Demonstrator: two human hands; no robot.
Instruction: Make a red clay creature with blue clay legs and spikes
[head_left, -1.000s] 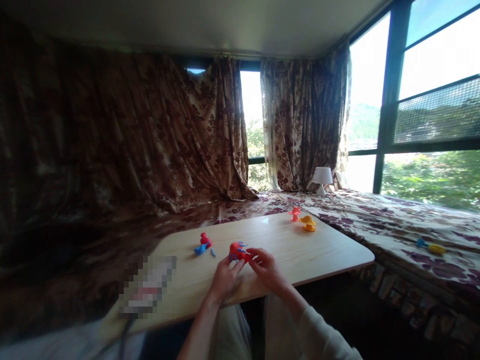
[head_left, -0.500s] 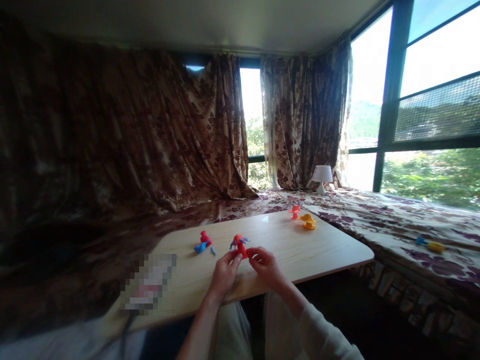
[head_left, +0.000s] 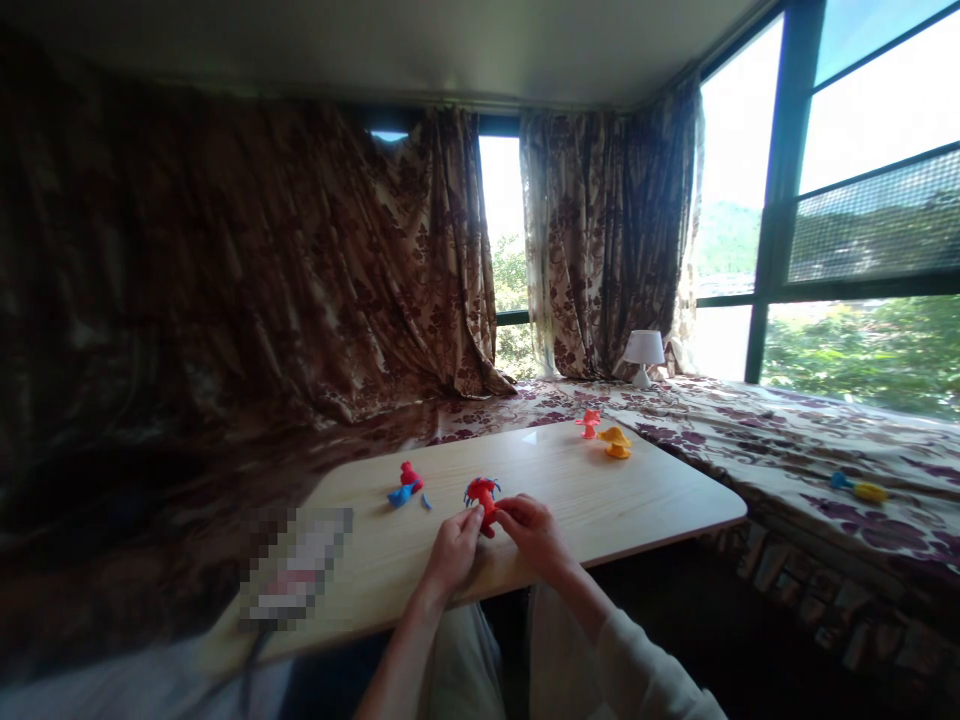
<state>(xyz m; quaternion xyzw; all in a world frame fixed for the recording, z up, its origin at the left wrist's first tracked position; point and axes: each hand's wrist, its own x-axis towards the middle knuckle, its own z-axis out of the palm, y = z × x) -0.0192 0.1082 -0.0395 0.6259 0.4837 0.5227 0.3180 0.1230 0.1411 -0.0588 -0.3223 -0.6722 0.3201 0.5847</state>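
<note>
Between my hands is a small red modelling-clay figure with a rounded top and thin blue strips draped around it. It tilts a little over the near part of the table. My left hand is closed on its left side, thumb and fingers pinching the stem. From the right, the fingertips of my right hand press against the lower stem. To the left lie a lump of red clay, a lump of blue clay and a small blue strip.
A pink clay figure and a yellow clay figure stand at the far right of the wooden table. A blurred-out flat item with a cable lies at the left. Blue and yellow clay rests on the floral-covered bench.
The red figure has tipped, its top coming slightly nearer and its base showing lower down. Both hands keep hold, with small shifts of the fingers. The other clay pieces have not moved.
</note>
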